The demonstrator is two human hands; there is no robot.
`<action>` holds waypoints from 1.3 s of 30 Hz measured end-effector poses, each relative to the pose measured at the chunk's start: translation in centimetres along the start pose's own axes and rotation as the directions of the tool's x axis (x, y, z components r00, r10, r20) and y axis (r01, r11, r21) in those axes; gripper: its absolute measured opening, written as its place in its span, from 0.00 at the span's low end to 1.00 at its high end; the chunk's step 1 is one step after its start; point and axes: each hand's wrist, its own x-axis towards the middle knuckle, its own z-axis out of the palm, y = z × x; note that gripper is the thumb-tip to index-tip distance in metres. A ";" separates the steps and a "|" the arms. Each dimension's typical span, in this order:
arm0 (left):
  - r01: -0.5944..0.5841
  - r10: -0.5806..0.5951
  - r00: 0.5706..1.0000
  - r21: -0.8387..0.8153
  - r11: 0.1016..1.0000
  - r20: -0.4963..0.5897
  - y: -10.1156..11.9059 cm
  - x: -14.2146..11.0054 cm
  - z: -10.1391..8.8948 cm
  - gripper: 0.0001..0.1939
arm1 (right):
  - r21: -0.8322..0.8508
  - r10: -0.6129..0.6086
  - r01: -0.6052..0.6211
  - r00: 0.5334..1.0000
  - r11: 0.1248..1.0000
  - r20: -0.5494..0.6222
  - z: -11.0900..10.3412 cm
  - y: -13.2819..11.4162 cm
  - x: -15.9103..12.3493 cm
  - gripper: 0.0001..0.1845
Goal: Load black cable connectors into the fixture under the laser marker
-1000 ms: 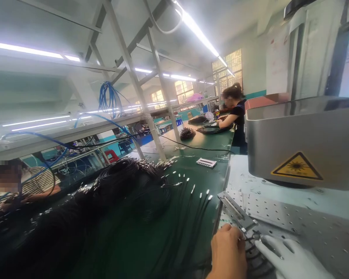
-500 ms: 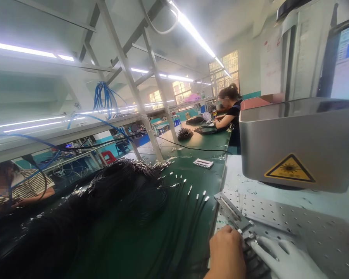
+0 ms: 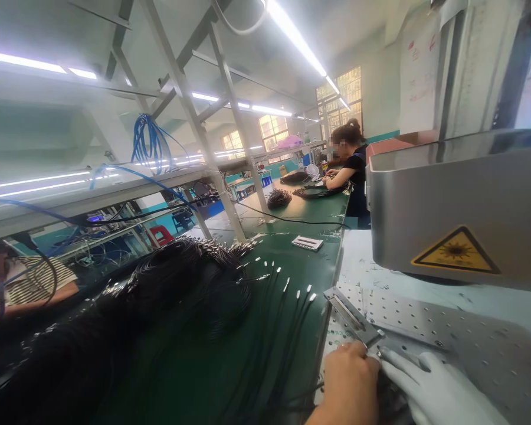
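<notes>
My bare left hand (image 3: 350, 378) is closed, its fingers curled at the near end of a slotted metal fixture (image 3: 351, 313). What the fingers hold is hidden. In a white glove, my right hand (image 3: 438, 383) meets it from the right, fingertips pressed together at the fixture's end on something too small to name. Dark cables (image 3: 392, 401) show in the gap between both hands. The fixture lies aslant on a perforated metal plate (image 3: 469, 336). Several black cables with silver connector tips (image 3: 312, 297) lie on the green table left of my hands.
A silver machine head (image 3: 442, 206) with a yellow warning triangle overhangs the plate. Coiled black cables (image 3: 172, 271) are heaped on the green table (image 3: 287, 242), near a pale slotted block (image 3: 307, 242). One person (image 3: 351, 159) works farther along; another (image 3: 39, 283) sits at left.
The view has shifted slightly, so the machine head appears a little lower and farther right. My right hand's fingers have moved closer together by the fixture's end; my left hand stays there.
</notes>
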 end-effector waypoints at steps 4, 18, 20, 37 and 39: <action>-0.051 0.050 0.999 0.015 0.999 0.016 0.0 0.0 -0.3 0.12 | 0.188 -0.020 0.002 0.996 0.982 0.092 1.3 0.8 -0.9 0.31; -0.147 0.153 0.972 0.047 0.988 -0.178 0.0 -0.3 0.6 0.13 | 0.563 0.294 -0.685 0.718 0.462 0.631 0.1 6.0 1.2 0.27; -0.174 0.190 0.959 0.091 0.980 -0.208 -0.2 -0.4 2.0 0.09 | 0.530 0.308 -0.689 0.709 0.494 0.634 -0.3 5.6 2.0 0.25; 0.084 -0.034 0.972 0.207 0.975 -0.232 0.4 0.8 6.2 0.15 | 0.088 0.365 -0.628 0.554 0.773 0.749 0.1 1.8 7.3 0.16; 0.102 -0.060 0.975 0.191 0.976 -0.216 1.0 1.0 6.2 0.17 | 0.084 0.352 -0.620 0.546 0.780 0.760 0.2 1.8 7.3 0.16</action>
